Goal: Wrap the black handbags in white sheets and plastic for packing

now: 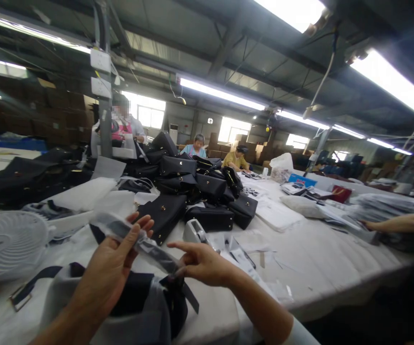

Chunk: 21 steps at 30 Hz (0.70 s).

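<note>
My left hand (111,268) grips the upper part of a dark strap wrapped in clear plastic (145,247), held slanting above the table. At the strap's lower end my right hand (201,263) pinches it between thumb and fingers, the forefinger stretched out. Below both hands a dark handbag in a grey-white dust bag (135,306) lies on the white table (318,268), and a loose dark strap with a metal buckle (30,290) trails off to its left.
A heap of black handbags (192,191) fills the table's middle, a tape dispenser (195,232) in front of it. A white fan (8,244) stands at left. Another person's forearm (401,223) reaches in from the right. Several people sit or stand at the far end.
</note>
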{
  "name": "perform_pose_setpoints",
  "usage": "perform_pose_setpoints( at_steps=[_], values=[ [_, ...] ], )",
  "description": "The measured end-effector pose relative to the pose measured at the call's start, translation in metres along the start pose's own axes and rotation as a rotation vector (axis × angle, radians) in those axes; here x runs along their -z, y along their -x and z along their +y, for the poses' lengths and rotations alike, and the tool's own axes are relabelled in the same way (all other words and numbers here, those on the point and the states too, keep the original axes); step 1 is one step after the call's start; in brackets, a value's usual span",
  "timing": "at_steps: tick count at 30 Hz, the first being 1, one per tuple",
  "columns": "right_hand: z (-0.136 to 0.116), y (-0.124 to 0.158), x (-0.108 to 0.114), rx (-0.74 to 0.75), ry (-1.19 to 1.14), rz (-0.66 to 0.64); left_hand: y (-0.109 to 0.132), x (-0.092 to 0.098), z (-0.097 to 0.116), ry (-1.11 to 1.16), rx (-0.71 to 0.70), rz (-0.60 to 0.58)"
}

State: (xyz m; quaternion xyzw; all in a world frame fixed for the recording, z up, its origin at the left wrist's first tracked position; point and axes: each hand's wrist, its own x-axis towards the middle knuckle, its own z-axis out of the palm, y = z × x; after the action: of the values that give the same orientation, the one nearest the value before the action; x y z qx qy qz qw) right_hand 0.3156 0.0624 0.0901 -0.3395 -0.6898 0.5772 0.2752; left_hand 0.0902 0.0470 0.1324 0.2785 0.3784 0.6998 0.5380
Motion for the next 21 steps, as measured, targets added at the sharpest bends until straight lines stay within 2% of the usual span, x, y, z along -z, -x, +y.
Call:
perform_pose_setpoints(
  at_steps=[5, 7, 11, 15, 18, 21],
  values=[
    [-0.015, 0.002, -0.002, 0.122, -0.001, 0.143, 0.003, -0.005, -0.010, 0.063, -0.051, 0.026],
    [-0.021, -0.001, -0.010, 0.121, 0.042, 0.115, 0.005, -0.008, -0.012, 0.090, -0.053, 0.007],
    [-0.024, -0.005, -0.025, -0.016, 0.147, 0.040, 0.004, -0.004, -0.004, 0.163, -0.026, -0.020],
    [-0.019, -0.004, -0.022, -0.028, 0.231, 0.047, -0.017, 0.025, 0.034, 0.274, -0.059, 0.045],
    [-0.012, -0.010, -0.014, -0.065, 0.268, -0.045, -0.035, 0.054, 0.064, 0.328, -0.178, 0.134],
    [-0.012, -0.029, -0.010, -0.068, 0.326, -0.130, -0.044, 0.074, 0.079, 0.338, -0.274, 0.129]
  ],
)
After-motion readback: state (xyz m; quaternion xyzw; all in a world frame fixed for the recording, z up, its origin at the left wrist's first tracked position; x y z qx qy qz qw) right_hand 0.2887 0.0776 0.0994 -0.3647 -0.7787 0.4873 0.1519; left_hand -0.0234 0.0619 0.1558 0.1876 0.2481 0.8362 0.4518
